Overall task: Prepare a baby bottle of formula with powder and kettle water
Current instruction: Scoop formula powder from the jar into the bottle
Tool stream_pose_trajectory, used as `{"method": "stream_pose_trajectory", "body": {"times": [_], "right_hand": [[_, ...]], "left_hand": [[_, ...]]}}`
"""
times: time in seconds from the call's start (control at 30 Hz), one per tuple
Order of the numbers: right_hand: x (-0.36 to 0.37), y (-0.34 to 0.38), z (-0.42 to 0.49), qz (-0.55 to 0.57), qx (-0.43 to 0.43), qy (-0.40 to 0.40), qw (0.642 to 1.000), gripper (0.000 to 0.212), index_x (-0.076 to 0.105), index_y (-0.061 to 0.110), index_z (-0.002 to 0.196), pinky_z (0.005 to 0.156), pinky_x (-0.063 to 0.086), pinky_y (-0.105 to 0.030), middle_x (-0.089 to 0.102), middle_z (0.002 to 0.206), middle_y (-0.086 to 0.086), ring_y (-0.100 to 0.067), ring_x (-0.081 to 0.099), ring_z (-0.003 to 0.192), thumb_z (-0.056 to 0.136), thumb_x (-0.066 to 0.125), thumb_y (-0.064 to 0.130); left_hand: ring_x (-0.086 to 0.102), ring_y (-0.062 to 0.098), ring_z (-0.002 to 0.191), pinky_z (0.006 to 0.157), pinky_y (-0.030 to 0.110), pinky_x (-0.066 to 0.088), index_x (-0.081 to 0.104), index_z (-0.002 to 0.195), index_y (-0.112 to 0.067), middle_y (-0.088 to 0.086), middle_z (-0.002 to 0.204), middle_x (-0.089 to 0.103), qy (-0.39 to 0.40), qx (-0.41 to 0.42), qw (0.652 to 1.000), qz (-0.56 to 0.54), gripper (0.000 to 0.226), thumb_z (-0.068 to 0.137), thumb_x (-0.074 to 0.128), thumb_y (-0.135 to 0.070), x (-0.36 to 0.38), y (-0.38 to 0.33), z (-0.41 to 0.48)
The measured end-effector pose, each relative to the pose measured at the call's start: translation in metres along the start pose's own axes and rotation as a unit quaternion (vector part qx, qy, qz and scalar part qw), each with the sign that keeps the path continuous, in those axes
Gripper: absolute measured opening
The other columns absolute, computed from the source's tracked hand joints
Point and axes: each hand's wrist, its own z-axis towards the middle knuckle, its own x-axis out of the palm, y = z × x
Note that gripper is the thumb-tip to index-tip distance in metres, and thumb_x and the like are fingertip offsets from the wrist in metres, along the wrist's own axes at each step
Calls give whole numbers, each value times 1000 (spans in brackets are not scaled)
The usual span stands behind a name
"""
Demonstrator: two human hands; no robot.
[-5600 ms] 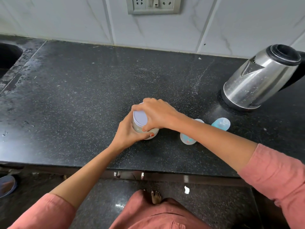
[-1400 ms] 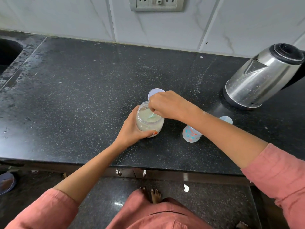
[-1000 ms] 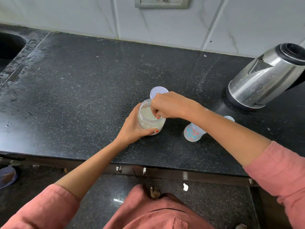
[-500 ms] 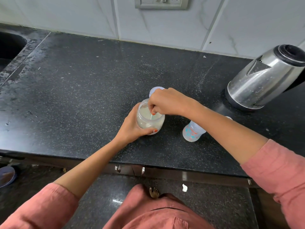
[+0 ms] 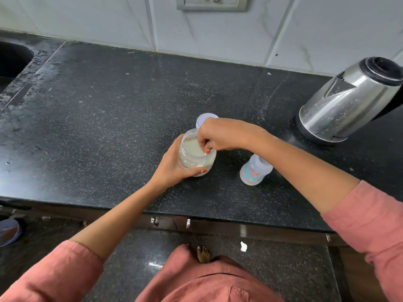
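Observation:
A clear jar of pale formula powder stands tilted on the black counter, gripped from the left by my left hand. My right hand reaches into the jar's open mouth, fingertips pinched on a small scoop that is mostly hidden. The jar's white lid lies flat just behind the jar. An open baby bottle with blue and red print stands to the right, partly under my right forearm. The steel kettle sits at the far right.
A sink is set into the counter at the far left. A wall socket sits on the tiled wall behind. The counter's front edge runs just below my left wrist, with drawer handles beneath.
The lid came off the jar and now lies behind it. My right hand has gone into the jar and keeps working the scoop in the powder; my left hand tilts the jar.

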Motion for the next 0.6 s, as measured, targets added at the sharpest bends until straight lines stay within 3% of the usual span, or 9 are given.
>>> {"method": "stream_pose_trajectory", "body": {"times": [0.3, 0.47, 0.6], "right_hand": [[1, 10, -1, 63, -10, -13, 998, 14, 67, -4, 92, 52, 34, -2, 44, 60, 12, 0, 45, 51, 86, 58, 5], [-8, 9, -5, 32, -6, 26, 999, 14, 66, -2, 95, 44, 34, -4, 40, 56, 10, -3, 44, 44, 86, 58, 3], [-4, 11, 4, 58, -20, -5, 998, 12, 68, -1, 90, 47, 34, -6, 43, 56, 11, -4, 39, 49, 85, 59, 4]], "left_hand": [[47, -19, 103, 81, -2, 36, 34, 108, -64, -37, 108, 51, 2, -4, 1000, 4, 76, 48, 75, -44, 0, 2, 1], [45, -22, 102, 80, -3, 34, 33, 109, -60, -35, 109, 50, 1, -2, 1000, 7, 75, 48, 74, -46, 0, 0, 0], [47, -21, 101, 79, -2, 35, 33, 108, -62, -33, 108, 52, 5, -6, 1000, 9, 75, 48, 74, -45, -1, 1, 0]]}}
